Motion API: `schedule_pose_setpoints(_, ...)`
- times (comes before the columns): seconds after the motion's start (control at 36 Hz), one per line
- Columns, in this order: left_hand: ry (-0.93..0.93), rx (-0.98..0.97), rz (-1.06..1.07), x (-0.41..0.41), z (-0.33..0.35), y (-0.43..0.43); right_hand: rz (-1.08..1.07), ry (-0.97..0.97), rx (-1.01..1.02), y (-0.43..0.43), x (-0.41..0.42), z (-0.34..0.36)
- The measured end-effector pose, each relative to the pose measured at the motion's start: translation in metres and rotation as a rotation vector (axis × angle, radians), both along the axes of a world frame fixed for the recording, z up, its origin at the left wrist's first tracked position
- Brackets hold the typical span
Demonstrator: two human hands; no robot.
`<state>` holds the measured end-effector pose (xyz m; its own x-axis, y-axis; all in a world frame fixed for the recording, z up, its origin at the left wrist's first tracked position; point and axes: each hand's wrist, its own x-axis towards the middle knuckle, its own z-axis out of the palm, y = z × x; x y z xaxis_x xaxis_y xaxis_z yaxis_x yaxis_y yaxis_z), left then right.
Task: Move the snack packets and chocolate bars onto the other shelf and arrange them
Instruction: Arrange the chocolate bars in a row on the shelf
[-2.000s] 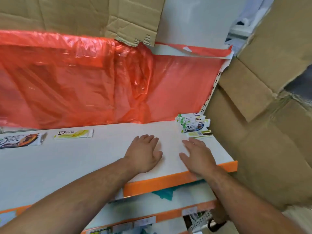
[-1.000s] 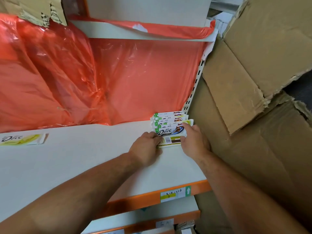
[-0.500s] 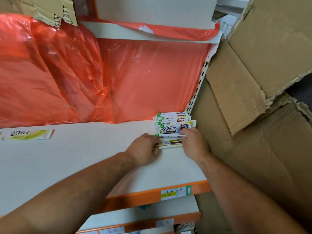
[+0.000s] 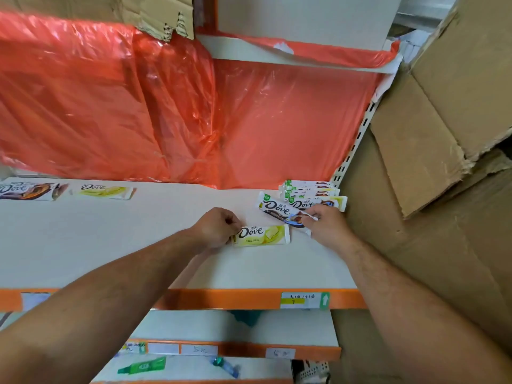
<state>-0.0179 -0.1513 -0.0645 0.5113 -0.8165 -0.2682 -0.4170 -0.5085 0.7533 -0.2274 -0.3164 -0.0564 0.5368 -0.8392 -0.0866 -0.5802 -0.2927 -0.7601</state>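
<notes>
My left hand [image 4: 217, 227] pinches the left end of a yellow-and-white Dove bar [image 4: 261, 235] that lies flat on the white shelf [image 4: 138, 245]. My right hand [image 4: 324, 224] pinches the end of a white-and-brown Dove bar [image 4: 277, 209], held slanted just in front of a small stack of Dove bars [image 4: 310, 189] in the shelf's back right corner. Far left on the same shelf lie a brown Dove bar [image 4: 27, 191] and a yellow Dove bar [image 4: 104, 191].
Red plastic sheeting [image 4: 166, 115] hangs behind the shelf. Cardboard boxes [image 4: 443, 134] crowd the right side. The shelf has an orange front edge [image 4: 221, 299] with a price label [image 4: 304, 300]. Lower shelves [image 4: 235, 328] hold a green item [image 4: 144, 365] and a small bottle [image 4: 225, 365].
Both hands reached the stack in the corner and each drew one bar off it. The left hand pulled the yellow bar forward and left; the right hand lifted the brown bar.
</notes>
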Motion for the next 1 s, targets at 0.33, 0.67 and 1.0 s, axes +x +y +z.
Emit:
schedule_pose_setpoints(0.33,0.121,-0.029,0.150,0.037,0.007,0.063,0.115,-0.038,0.054,0.046,0.040,0.010)
schedule_pose_setpoints(0.67,0.104,-0.107,0.263,0.105,0.010,0.160,0.201,0.001,0.061,0.129,0.115,0.020)
schedule_pose_setpoints(1.0,0.054,-0.146,0.275,0.210,0.016,0.280,0.185,0.022,0.034,0.243,0.211,0.017)
